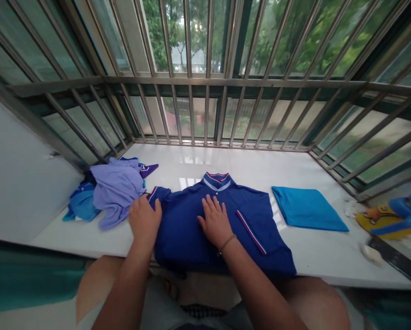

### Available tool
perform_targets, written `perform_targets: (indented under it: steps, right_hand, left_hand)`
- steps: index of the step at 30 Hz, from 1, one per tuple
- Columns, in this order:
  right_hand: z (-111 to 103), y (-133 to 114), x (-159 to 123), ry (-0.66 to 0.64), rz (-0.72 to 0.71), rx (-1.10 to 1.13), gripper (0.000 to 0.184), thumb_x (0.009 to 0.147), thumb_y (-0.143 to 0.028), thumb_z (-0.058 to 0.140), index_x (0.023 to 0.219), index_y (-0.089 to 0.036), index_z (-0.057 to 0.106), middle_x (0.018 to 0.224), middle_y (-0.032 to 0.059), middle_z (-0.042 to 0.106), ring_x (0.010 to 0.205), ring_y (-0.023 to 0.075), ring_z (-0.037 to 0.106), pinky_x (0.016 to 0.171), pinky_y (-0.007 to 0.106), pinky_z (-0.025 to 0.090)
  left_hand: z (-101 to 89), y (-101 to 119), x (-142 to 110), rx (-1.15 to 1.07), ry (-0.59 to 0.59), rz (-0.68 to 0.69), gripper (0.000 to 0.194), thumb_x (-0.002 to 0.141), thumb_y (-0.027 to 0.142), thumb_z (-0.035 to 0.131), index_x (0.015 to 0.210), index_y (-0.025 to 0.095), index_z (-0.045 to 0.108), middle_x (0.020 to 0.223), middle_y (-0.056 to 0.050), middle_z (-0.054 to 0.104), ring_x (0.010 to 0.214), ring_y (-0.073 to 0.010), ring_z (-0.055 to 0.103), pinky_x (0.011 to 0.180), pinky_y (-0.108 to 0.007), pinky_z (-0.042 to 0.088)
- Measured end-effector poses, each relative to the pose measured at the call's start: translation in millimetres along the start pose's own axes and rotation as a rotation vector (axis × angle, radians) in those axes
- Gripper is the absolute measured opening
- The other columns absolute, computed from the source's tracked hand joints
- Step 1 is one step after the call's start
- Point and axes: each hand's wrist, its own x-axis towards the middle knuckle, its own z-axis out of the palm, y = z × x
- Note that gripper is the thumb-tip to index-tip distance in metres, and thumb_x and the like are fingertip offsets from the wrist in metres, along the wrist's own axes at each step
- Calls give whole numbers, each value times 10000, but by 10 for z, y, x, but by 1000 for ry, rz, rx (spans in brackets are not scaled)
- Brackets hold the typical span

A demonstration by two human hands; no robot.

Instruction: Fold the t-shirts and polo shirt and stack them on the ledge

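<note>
A dark blue polo shirt (186, 224) lies front up before me, its collar pointing toward the window. Red and white stripes trim its collar and sleeve cuffs; the lower hem hangs at the ledge's near edge. My right hand (216, 221) rests flat on the chest just below the collar, fingers apart. At the shirt's left side, by the sleeve, my left hand (145, 220) has its thumb against the cloth and its fingers curled, the tips hidden. A lavender garment (117, 188) sits in a crumpled pile close to my left hand.
A folded bright blue cloth (310, 208) lies right of the shirt on the white ledge (246, 160). Blue clothing (83, 201) and a purple piece (148, 170) belong to the left pile. A yellow and blue object (391, 217) stands far right. Metal bars (208, 82) close off the window.
</note>
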Motion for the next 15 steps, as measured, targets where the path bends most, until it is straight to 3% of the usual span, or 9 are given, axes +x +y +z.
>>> perform_targets:
  steps: [3, 7, 15]
  right_hand:
    - [167, -215, 178, -39, -66, 44, 673, 1071, -428, 539, 1701, -220, 425, 1800, 117, 321, 1679, 358, 243, 1335, 664, 195]
    - [350, -267, 260, -39, -44, 65, 661, 1083, -496, 498, 1685, -224, 459, 1786, 101, 358, 1676, 337, 257, 1353, 644, 138]
    - [358, -196, 210, -41, -43, 25, 667, 1093, -525, 454, 1689, -227, 454, 1792, 92, 346, 1676, 321, 254, 1355, 620, 123]
  left_hand:
    - [8, -426, -45, 171, -144, -113, 596, 1014, 579, 550, 1291, 59, 643, 1178, -267, 719, 1121, -438, 674, 873, -479, 526]
    - [68, -669, -80, 90, -354, -98, 433, 1040, 529, 501, 1107, 146, 692, 1037, -215, 770, 980, -398, 738, 803, -432, 527]
    - [-203, -632, 128, -334, -252, -242, 372, 945, 586, 590, 1021, 228, 656, 805, -71, 731, 813, -325, 726, 718, -368, 508]
